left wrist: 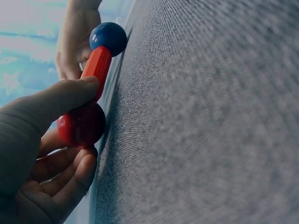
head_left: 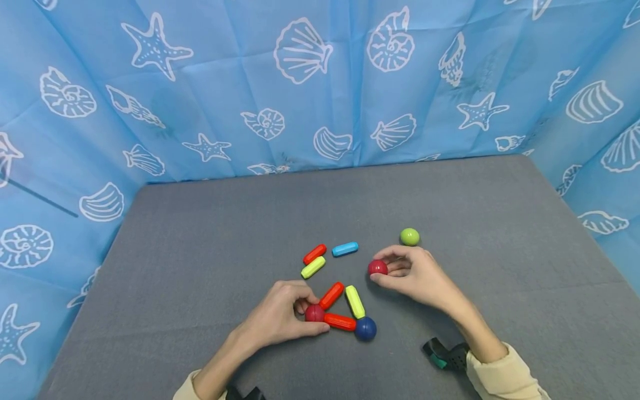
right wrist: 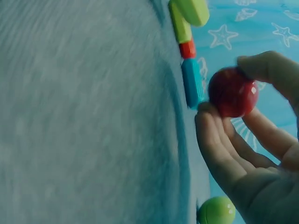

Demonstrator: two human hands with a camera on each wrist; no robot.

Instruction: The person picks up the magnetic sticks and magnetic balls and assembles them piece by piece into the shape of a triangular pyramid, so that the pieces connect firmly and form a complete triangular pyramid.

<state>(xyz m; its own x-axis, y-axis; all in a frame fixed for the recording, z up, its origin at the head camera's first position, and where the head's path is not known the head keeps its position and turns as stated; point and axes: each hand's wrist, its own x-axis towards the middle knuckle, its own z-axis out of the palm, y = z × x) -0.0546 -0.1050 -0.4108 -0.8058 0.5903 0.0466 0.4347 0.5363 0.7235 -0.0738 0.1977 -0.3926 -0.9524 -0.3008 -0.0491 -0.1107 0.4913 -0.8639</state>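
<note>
My left hand grips a dark red ball, its thumb lying along a red rod joined to that ball. A dark blue ball sits at the rod's other end. From the red ball a second red rod slants up and away, and a yellow rod rises from the blue ball, so the pieces form an open V-like shape. Between thumb and fingertips my right hand pinches another red ball, held to the right of these joined pieces.
Behind the joined pieces lie a loose red rod, a yellow rod and a blue rod. A green ball rests just beyond my right hand. The grey table is bordered by a blue shell-patterned curtain.
</note>
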